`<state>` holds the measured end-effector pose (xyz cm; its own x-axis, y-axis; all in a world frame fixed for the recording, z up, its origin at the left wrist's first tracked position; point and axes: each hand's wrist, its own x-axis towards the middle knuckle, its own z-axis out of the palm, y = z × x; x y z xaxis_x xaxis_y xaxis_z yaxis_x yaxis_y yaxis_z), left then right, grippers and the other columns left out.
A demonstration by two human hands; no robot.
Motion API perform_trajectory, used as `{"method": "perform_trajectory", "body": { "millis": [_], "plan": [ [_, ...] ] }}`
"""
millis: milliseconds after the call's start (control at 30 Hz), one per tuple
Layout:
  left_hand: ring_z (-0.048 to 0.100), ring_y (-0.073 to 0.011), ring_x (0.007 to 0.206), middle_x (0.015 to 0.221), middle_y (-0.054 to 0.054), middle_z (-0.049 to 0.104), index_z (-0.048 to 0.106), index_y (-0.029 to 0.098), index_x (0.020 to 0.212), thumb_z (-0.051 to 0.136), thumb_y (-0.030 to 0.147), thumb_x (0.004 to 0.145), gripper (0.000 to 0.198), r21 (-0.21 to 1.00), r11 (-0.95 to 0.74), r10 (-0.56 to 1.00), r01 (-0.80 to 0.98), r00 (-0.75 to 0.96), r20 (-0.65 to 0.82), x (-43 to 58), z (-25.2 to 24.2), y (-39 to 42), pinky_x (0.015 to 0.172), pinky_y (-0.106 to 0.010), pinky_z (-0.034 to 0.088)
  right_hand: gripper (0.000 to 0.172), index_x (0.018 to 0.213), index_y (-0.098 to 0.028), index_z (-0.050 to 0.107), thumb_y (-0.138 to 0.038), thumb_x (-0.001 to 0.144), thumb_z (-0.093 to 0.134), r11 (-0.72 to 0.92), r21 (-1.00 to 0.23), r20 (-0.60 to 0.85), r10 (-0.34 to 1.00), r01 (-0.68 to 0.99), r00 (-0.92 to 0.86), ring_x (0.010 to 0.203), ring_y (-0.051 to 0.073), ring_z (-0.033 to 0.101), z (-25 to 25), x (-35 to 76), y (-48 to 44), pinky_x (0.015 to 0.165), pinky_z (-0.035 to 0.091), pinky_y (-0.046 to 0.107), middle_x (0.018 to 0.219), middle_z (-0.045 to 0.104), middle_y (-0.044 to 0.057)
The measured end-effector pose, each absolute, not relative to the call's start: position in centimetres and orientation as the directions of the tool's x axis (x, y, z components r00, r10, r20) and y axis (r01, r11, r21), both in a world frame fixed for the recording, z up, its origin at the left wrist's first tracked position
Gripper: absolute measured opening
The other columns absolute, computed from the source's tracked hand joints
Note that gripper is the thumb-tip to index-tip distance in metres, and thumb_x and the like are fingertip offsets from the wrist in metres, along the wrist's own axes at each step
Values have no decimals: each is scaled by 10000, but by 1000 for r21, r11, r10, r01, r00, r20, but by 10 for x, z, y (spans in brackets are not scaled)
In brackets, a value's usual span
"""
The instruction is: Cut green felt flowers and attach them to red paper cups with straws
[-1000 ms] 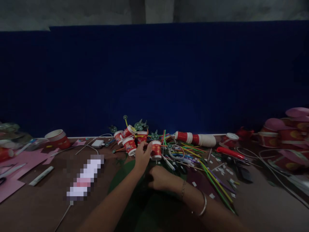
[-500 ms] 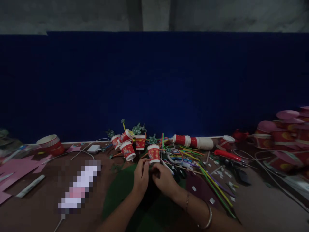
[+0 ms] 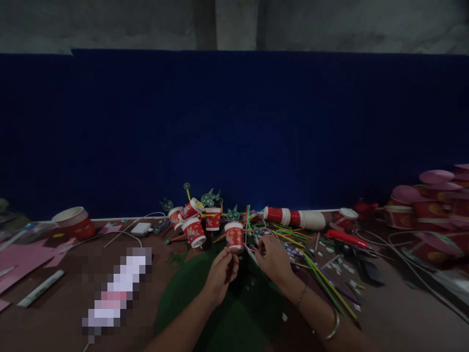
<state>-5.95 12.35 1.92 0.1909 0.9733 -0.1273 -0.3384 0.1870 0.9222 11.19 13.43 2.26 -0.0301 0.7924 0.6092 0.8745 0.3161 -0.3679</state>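
Observation:
My left hand pinches the lower rim of a red patterned paper cup, which stands roughly upright above the green surface. A green round cutout with pointed ears shows just above the cup. To the right, my right hand bends over the clutter with curled fingers. A pale, narrow strip, perhaps a scissors blade, shows beside its fingertips. What those fingers hold, if anything, is hidden. Several more red cups with green cutouts and coloured sticks, among them one tilted cup, lie behind my left hand.
Coloured straws and small white scraps lie right of my hands. Stacked cups rest on their side behind them. A red-handled tool and pink-topped cups are farther right. At left are pink paper, a white stick and cables.
My right hand has left the base of the cup and moved right and slightly up, over the clutter where black scissors handles showed. My left hand stays at the cup.

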Motion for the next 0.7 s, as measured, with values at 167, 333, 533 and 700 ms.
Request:
{"method": "perform_trajectory", "body": {
  "millis": [167, 333, 533, 700],
  "plan": [
    [517, -127, 636, 749, -17, 566, 588, 183, 866, 488, 287, 800, 159, 926, -317, 942, 203, 176, 284, -63, 20, 117, 578, -255, 406, 179, 864, -168, 541, -169, 685, 526, 228, -261, 621, 784, 938, -17, 890, 244, 494, 14, 119, 134, 774, 353, 339, 884, 586, 84],
    [512, -198, 860, 865, -63, 608, 604, 200, 908, 458, 158, 796, 188, 519, -712, 702, 473, 489, 518, -64, 29, 105, 765, -352, 396, 120, 832, -184, 584, -238, 735, 541, 143, -177, 602, 799, 974, -8, 933, 274, 482, 11, 122, 133, 787, 322, 377, 953, 598, 98],
    [506, -218, 937, 960, -57, 627, 610, 230, 966, 489, 140, 763, 253, 407, -747, 665, 526, 591, 456, -61, 33, 100, 787, -388, 384, 115, 858, -166, 556, -212, 808, 463, 226, -296, 700, 713, 928, 49, 854, 230, 530, 11, 126, 136, 804, 327, 366, 840, 616, 75],
    [458, -241, 1071, 1142, -109, 556, 446, 195, 1241, 447, 160, 798, 444, 417, -717, 689, 558, 477, 545, -65, 31, 103, 918, -440, 350, 123, 873, -166, 518, -230, 860, 414, 356, -441, 729, 677, 824, 98, 706, 204, 552, 12, 122, 131, 686, 396, 319, 760, 609, 66]
  ]
}}
